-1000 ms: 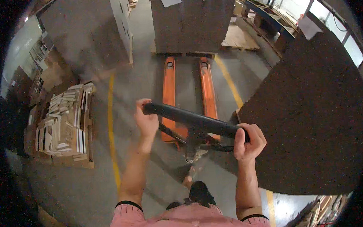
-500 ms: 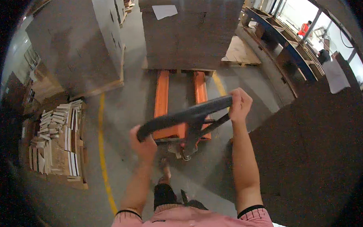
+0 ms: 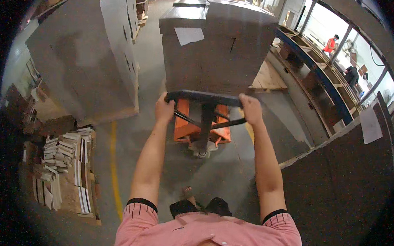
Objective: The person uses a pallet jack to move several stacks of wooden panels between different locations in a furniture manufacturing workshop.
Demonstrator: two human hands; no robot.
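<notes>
The handle (image 3: 203,98) now sits level, crosswise, both the left hand (image 3: 163,110) and right hand (image 3: 250,109) gripping it; pallet jack (image 3: 201,125) points ahead under the stack (image 3: 216,48).

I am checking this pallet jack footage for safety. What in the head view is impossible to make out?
- Forks of the orange pallet jack: hidden under the tall brown stack.
- Grip of the left hand and right hand: palms and fingertips hidden behind the black handle.
- Person's feet: mostly hidden by the pink shirt.
- People by the window: too small.
</notes>
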